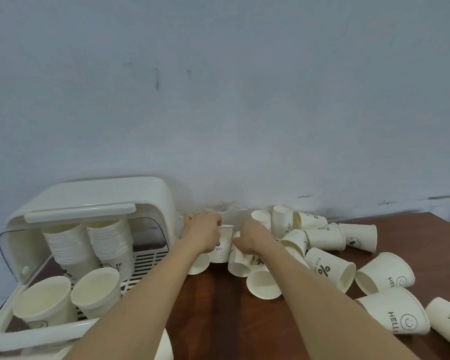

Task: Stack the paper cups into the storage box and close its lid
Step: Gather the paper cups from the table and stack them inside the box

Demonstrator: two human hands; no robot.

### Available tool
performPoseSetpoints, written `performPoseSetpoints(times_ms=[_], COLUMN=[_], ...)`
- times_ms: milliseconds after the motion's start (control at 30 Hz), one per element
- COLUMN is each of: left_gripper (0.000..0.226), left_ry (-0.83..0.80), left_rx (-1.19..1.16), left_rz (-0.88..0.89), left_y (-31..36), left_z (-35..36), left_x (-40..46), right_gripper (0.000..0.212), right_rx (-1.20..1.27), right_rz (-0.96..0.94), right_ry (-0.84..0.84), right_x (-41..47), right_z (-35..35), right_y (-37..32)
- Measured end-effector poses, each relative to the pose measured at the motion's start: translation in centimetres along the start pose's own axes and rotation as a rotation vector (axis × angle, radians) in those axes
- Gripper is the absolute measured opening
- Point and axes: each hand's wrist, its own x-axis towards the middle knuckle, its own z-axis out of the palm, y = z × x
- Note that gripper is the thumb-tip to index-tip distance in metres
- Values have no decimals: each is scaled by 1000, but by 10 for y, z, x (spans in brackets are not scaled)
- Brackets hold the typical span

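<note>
A cream storage box (151, 196) stands open at the left, its clear lid (5, 331) swung down toward me. Inside it are tall cup stacks (89, 245) at the back and two shorter stacks (70, 294) in front. Several loose white paper cups (327, 268) with black print lie scattered on the table's right half. My left hand (202, 231) grips an upright cup (222, 242) near the wall. Just to its right, my right hand (252, 239) curls round another cup (238, 263).
The brown wooden table (218, 307) meets a pale grey wall (244, 100) at the back. Its right edge shows at the far right. More cups (278, 219) stand against the wall behind my hands.
</note>
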Motion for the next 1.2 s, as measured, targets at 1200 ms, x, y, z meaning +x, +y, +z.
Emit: performPoseSetpoints(times_ms=[1200], left_gripper=[19], left_ry=[338], left_rx=[-165], left_rz=[-206], left_y=[-130], left_z=[-138], left_x=[-206], right_gripper=[24], right_rx=[74], right_rz=[-381], right_ry=[283], right_x=[-164], right_z=[-17], right_y=[-158])
